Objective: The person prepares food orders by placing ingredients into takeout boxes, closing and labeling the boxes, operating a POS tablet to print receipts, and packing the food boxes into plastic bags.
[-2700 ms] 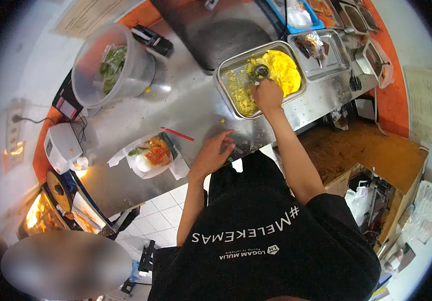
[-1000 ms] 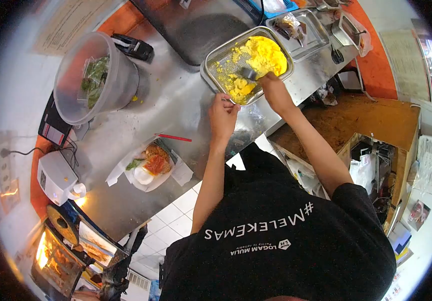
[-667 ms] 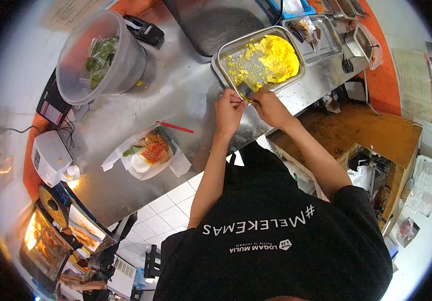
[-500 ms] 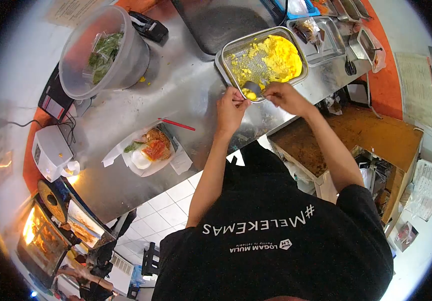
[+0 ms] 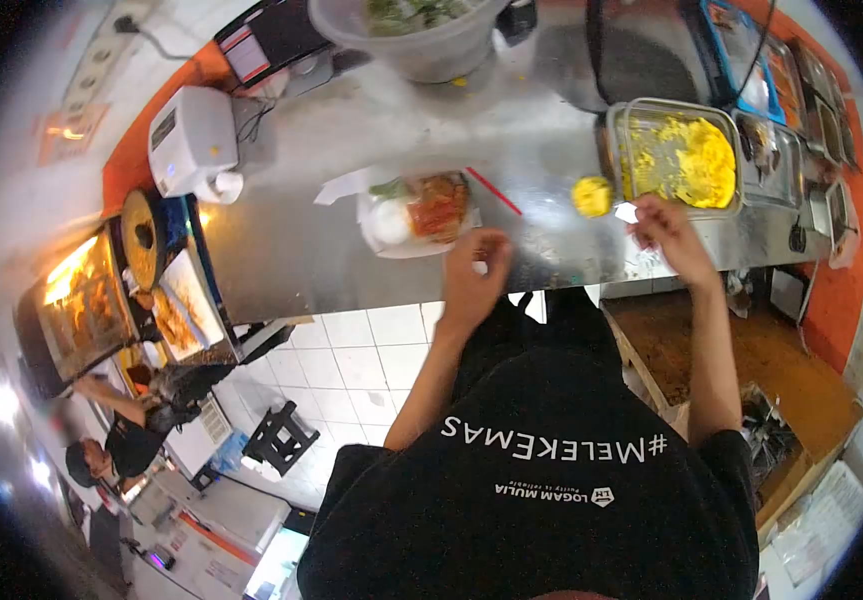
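My right hand [image 5: 669, 238] is closed on the handle of a scoop, whose shiny handle catches the light. A rounded heap of yellow food [image 5: 592, 196] fills the scoop's cup, over the counter left of the glass dish. More yellow food [image 5: 703, 165] lies in that rectangular glass dish [image 5: 639, 104], mostly on its right side. My left hand [image 5: 476, 272] is beside the near right corner of a paper food box [image 5: 406, 247], fingers curled with a gap to the thumb. In the box are a white mound [image 5: 389, 222], a red-topped portion [image 5: 438, 208] and something green.
A red stick-like item [image 5: 494, 191] lies right of the box on the metal counter [image 5: 296, 230]. At the back stands a plastic tub [image 5: 431, 55] with greens. A white device [image 5: 191, 142] is at the left. Another person [image 5: 131, 440] works at lower left.
My view has turned left. The right hand has lifted the scoop, heaped with yellow food, out of the dish. My left hand has left the scoop and moved to the food box.
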Demonstrator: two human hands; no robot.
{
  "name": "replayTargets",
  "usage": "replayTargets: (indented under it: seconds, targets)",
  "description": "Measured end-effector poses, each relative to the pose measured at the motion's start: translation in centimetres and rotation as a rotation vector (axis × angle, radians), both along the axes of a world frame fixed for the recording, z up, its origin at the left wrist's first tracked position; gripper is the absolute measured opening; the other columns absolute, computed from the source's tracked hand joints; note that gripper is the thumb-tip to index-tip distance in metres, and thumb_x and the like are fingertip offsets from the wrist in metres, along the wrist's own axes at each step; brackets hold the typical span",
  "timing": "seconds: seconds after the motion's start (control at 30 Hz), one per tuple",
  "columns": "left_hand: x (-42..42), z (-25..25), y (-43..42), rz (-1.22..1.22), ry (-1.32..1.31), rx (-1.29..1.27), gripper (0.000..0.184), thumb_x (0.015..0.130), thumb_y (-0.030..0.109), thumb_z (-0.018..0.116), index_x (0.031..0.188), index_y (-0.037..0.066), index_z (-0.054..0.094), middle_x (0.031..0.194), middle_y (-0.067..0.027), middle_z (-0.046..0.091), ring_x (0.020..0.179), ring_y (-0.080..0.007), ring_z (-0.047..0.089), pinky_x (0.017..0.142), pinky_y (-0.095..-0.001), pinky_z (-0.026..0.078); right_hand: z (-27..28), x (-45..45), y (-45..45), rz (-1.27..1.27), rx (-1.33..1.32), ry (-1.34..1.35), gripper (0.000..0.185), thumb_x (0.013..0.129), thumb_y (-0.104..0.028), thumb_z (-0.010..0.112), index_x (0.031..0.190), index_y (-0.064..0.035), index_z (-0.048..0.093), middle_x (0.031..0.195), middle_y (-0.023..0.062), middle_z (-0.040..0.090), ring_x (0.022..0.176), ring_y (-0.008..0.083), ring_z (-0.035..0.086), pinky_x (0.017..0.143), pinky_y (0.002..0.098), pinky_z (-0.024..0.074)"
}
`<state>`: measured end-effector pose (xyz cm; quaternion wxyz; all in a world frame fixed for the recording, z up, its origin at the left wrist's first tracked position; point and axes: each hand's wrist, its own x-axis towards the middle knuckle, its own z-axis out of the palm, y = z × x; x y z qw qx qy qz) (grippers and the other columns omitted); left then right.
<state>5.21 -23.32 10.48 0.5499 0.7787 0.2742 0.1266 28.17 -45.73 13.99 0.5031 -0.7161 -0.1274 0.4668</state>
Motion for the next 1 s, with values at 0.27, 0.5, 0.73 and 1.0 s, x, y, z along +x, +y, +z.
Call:
replayTargets:
  seconds: [0.27,0.5,0.73,1.0]
  targets:
    - [-12.6,0.5,10.5,0.465,0.028,-0.001,0.014,0.093,0.007,0.062,0.104,0.001,0.058,0.087,-0.0032,0.063,0.077,-0.0096,0.060,0.071,-0.0228,0.049,-6.2,-13.2,17.7,0.238,0.069,-0.857,0.009,0.099,-0.007,0.042,0.100,-0.0007,0.049,0.080,0.0176,0.056,0.077,0.0401,0.056,0.071,0.0422,0.0452]
    - [-16.8,-1.3,9.3,0.331,0.246,-0.045,0.014,0.090,0.007,0.065,0.103,0.004,0.061,0.090,-0.0043,0.066,0.078,-0.0121,0.062,0.070,-0.0267,0.051,-3.9,-13.9,15.6,0.045,0.067,-0.590,0.020,0.101,-0.019,0.043,0.110,-0.0014,0.049,0.094,0.0208,0.056,0.086,0.0368,0.056,0.079,0.0443,0.0465]
    - [-13.2,-4.9,3.8,-0.272,0.145,0.354,0.032,0.082,0.004,0.064,0.114,0.004,0.061,0.118,-0.0117,0.057,0.111,-0.0326,0.053,0.095,-0.0424,0.043,-9.1,2.7,-1.7,-0.676,-0.004,-0.606,0.020,0.099,-0.021,0.054,0.107,-0.0025,0.060,0.087,0.0016,0.058,0.072,0.0086,0.050,0.065,0.0235,0.0425]
    - [-12.3,-5.7,2.2,-0.469,0.246,0.563,0.032,0.083,0.006,0.060,0.115,0.003,0.060,0.128,-0.0102,0.053,0.118,-0.0303,0.048,0.099,-0.0444,0.039,-9.8,-5.7,12.7,0.059,-0.063,-0.930,0.022,0.083,-0.011,0.064,0.101,0.0013,0.064,0.104,0.0231,0.064,0.100,0.0377,0.061,0.087,0.0427,0.0488]
